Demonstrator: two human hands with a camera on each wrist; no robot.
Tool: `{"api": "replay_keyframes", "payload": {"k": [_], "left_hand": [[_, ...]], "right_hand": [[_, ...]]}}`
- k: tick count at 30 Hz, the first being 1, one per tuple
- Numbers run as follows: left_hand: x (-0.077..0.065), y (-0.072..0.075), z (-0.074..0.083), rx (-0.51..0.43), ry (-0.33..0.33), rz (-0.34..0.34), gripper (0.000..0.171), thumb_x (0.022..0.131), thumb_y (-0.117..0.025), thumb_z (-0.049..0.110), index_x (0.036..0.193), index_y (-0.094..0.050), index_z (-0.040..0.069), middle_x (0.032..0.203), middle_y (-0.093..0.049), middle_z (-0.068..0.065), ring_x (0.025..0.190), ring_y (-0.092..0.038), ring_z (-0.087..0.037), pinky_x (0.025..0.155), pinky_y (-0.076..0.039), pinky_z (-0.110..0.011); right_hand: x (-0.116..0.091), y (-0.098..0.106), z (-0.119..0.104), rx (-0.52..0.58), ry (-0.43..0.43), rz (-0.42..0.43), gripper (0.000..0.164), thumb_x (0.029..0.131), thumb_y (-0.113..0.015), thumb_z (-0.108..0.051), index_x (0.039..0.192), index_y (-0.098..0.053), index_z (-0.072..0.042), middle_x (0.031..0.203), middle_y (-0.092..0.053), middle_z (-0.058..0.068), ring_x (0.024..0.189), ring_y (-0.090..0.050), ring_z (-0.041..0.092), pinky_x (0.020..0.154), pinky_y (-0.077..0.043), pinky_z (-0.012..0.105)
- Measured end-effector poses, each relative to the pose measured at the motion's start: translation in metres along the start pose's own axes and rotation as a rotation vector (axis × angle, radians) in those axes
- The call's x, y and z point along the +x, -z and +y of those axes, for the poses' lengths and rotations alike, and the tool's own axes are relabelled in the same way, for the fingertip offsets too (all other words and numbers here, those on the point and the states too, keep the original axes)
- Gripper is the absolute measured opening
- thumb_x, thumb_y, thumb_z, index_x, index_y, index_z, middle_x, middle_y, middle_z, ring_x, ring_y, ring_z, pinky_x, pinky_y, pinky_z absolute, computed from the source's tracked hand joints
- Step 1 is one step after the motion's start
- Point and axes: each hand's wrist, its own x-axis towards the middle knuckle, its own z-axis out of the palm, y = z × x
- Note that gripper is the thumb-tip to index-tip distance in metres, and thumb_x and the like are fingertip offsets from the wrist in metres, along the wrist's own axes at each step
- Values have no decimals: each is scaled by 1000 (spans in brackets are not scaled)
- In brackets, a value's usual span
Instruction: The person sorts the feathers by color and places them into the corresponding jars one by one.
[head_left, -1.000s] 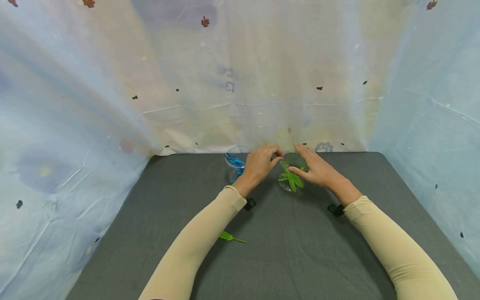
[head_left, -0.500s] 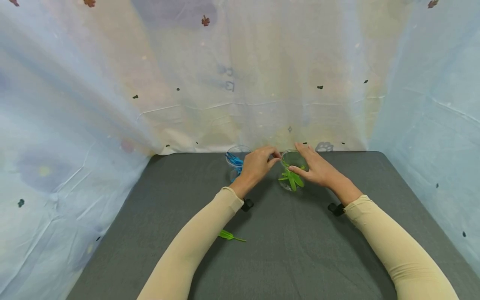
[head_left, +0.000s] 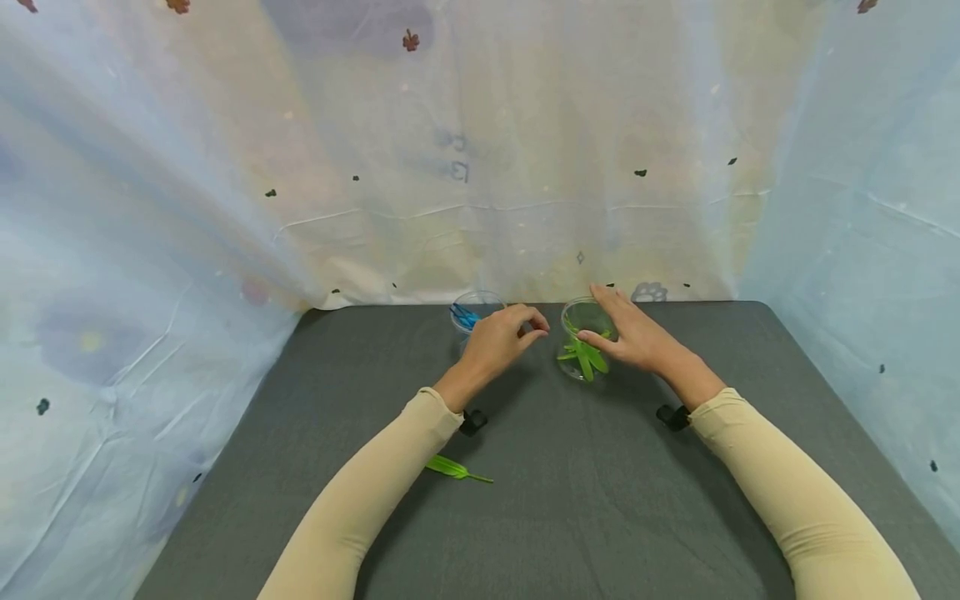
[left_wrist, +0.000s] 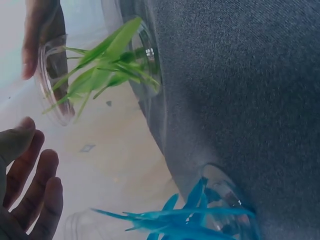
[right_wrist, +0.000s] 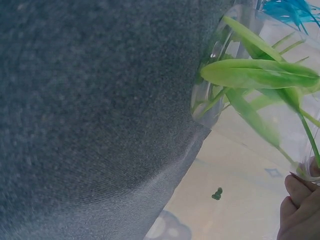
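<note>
My right hand (head_left: 637, 335) holds the rim of a clear plastic cup (head_left: 570, 372), thumb on the near side and fingers along the far side. Inside the cup lie several green feathers (right_wrist: 260, 74), some leaning up toward the rim. My left hand (head_left: 497, 337) hovers between the two cups, fingers loosely curled, with nothing between thumb and fingertips in the left wrist view. Partly behind it stands a second clear cup (head_left: 480, 293) with several blue feathers (left_wrist: 190, 220). One loose green feather (head_left: 450, 468) lies on the cloth beside my left forearm, its tip hidden by the sleeve.
A dark grey cloth covers the table (head_left: 600, 500). Both cups stand near its back edge. A pale patterned curtain (head_left: 525, 150) hangs right behind that edge and along both sides.
My left hand has drawn away from the green-feather cup's rim, moving left and slightly nearer, and its fingers have loosened. My right hand has stayed on the cup.
</note>
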Motion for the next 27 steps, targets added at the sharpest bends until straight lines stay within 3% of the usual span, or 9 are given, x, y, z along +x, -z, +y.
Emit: {"api": "replay_keyframes", "payload": {"k": [12,19,27], "left_hand": [[-32,15,-2,-7,-81,-95,7,101,-78,27,107,-78,25,104,-76,9,85,-69,-8,72,-57,-27],[-56,20,-10,10,-68,-152,6,102,-77,30,107,-77,28,104,-75,12,87,-69,-6,70,-56,-26],[-78,21,-19,23,-59,-273,6,103,-76,32,108,-77,30,106,-74,13,90,-69,-7,70,-55,-24]], "right_hand": [[-1,-1,-2,6,-1,0,100,105,-59,-64,175,-8,-14,180,-9,17,163,-1,51,126,-12,75],[-1,0,1,-4,2,-12,100,105,-57,-66,175,-5,-17,180,-8,15,164,1,49,126,-11,75],[-2,0,2,6,15,-11,99,106,-58,-63,175,-5,-17,180,-9,17,164,1,48,127,-11,74]]}}
